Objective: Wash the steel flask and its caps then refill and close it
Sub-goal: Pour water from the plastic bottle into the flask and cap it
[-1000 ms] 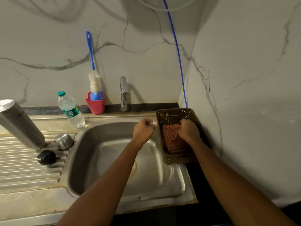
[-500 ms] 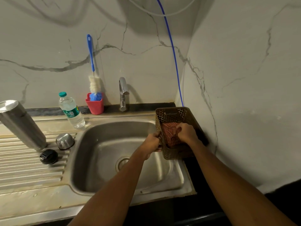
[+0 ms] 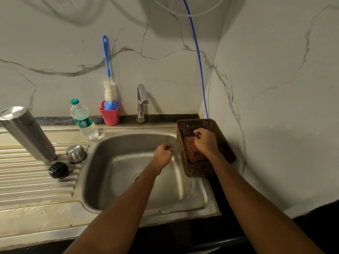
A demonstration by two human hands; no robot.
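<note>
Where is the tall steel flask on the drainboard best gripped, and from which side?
Probably round the mid-body of the tall steel flask, from its sink side with the left hand: it stands on end, a plain cylinder without handle, and the round steel cap crowds its foot.

Tall steel flask (image 3: 27,132) is standing way over on the left. Right hand (image 3: 206,143) is in the brown perforated basket (image 3: 181,143), over a red checked cloth (image 3: 189,153).

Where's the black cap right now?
Head view: the black cap sits on the drainboard left of the sink, just in front of the steel cap, near the flask.
</note>
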